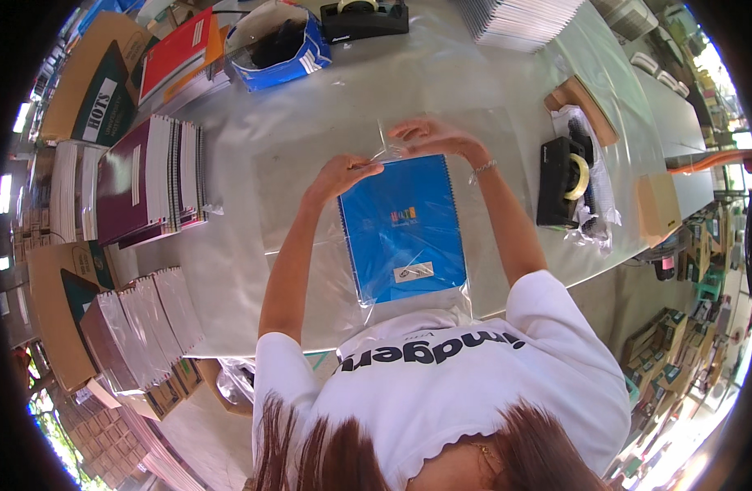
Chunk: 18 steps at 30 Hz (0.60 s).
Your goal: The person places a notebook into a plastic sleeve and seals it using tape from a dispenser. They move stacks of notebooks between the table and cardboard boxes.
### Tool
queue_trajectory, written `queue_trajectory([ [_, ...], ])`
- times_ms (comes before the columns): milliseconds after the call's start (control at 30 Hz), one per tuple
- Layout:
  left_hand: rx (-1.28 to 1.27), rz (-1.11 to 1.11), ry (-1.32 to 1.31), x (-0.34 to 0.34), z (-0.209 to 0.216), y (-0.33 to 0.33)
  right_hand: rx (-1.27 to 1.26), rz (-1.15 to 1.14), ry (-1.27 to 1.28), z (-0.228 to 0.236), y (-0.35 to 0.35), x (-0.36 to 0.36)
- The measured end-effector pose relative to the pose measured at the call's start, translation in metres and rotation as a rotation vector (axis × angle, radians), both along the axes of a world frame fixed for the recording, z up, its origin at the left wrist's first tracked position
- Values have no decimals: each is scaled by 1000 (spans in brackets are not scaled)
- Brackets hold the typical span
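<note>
A blue spiral-bound notebook (405, 233) lies flat on the table in front of me, inside a clear plastic bag (468, 304) whose edges show past its lower corners. At the notebook's top left corner, my left hand (350, 175) pinches the plastic. My right hand (443, 139) is just beyond the top edge, its fingers stretched toward the left and spread apart. Between the two hands a bit of clear plastic catches the light. Whether the right fingertips touch it is hard to make out.
Tape dispensers stand at the right (562, 182) and far side (364, 20). Stacked notebooks (151, 176) and wrapped notebooks (143, 323) line the left, beside cardboard boxes (98, 78). A blue-and-white bag (279, 49) sits far left; a tall paper stack (519, 20) far right.
</note>
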<state>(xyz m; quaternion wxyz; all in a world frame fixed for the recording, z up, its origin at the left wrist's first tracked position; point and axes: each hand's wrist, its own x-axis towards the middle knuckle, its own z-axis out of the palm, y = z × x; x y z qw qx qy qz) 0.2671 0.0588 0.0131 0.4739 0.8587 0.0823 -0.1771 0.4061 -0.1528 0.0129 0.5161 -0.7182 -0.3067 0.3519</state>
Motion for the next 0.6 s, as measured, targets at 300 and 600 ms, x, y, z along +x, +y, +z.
queue_trajectory([
  [300,57,-231,-254,8,11,-4,-232,135,-68,5,-28,-25],
  [600,915,-571,-541,-8,17,-33,-475,-1443,-1154,30,-219,-94],
])
